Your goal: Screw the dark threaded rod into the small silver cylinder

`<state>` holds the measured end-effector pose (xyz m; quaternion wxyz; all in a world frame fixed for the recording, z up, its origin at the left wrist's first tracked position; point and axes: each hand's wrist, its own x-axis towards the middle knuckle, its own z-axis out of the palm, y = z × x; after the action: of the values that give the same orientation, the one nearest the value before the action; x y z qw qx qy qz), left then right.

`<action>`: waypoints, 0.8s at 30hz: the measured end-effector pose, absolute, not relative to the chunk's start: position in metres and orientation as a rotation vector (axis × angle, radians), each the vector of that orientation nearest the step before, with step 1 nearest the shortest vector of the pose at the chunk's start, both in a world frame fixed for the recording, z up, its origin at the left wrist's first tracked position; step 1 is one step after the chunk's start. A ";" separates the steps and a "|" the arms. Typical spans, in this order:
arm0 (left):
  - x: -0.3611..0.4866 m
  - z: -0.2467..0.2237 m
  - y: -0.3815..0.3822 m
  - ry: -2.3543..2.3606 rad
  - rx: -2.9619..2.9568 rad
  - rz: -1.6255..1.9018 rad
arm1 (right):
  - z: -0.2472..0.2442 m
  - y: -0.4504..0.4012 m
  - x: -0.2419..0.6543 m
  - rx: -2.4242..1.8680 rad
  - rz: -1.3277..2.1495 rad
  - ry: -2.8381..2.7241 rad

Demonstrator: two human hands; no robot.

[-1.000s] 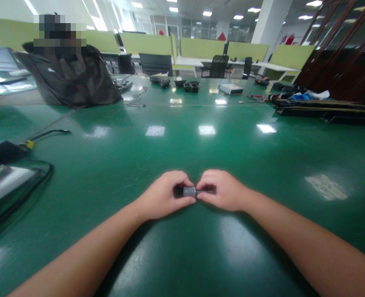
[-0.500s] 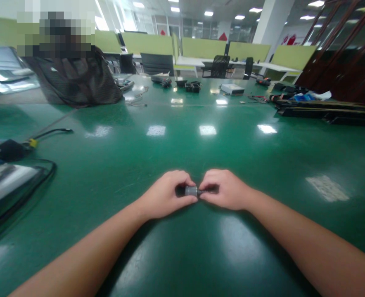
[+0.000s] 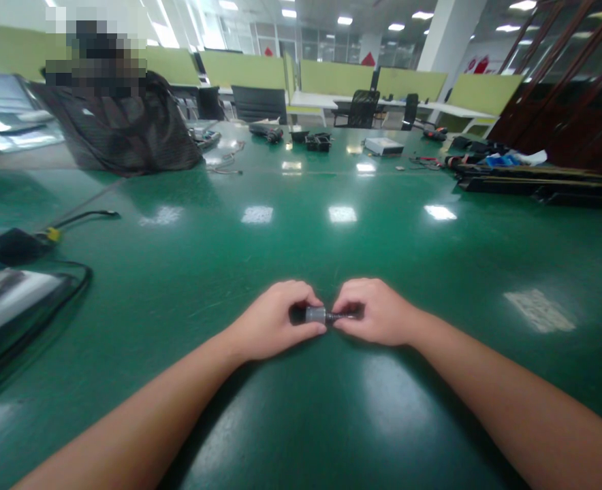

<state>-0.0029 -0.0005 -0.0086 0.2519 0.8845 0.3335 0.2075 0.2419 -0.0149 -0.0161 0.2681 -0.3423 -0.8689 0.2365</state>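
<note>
- The small grey cylinder (image 3: 315, 315) lies on its side just above or on the green tabletop (image 3: 301, 415), between the fingers of the left hand (image 3: 267, 325), which close on it from the far and near sides.
- Its long axis runs left to right, in line with a thin dark shaft (image 3: 340, 316) that points out of its right end toward the right hand (image 3: 375, 312).
- The right fingers stand narrow about that shaft, just beside the cylinder's right end — whether they press on it I cannot tell.
- The left hand is the nearer to the cylinder; the right is the nearer to the shaft.
- Containers sit well apart: a dark bag (image 3: 132, 136) at far left and a white box (image 3: 383, 147) beyond — contents hidden.
</note>
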 end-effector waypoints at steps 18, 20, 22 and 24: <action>-0.002 -0.007 -0.001 0.913 2.406 0.556 | -0.014 -0.015 0.248 -0.986 0.629 -2.366; -0.002 -0.007 -0.001 0.912 2.408 0.555 | -0.013 -0.015 0.248 -0.994 0.625 -2.371; -0.002 -0.006 -0.001 0.915 2.408 0.553 | -0.012 -0.015 0.249 -0.997 0.628 -2.377; -0.002 -0.006 -0.001 0.917 2.407 0.553 | -0.012 -0.014 0.250 -0.998 0.634 -2.378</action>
<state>-0.0018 -0.0014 -0.0061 0.2508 0.8845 0.3369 0.2031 0.2504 -0.0144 -0.0121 0.2407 -0.3648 -0.8691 0.2318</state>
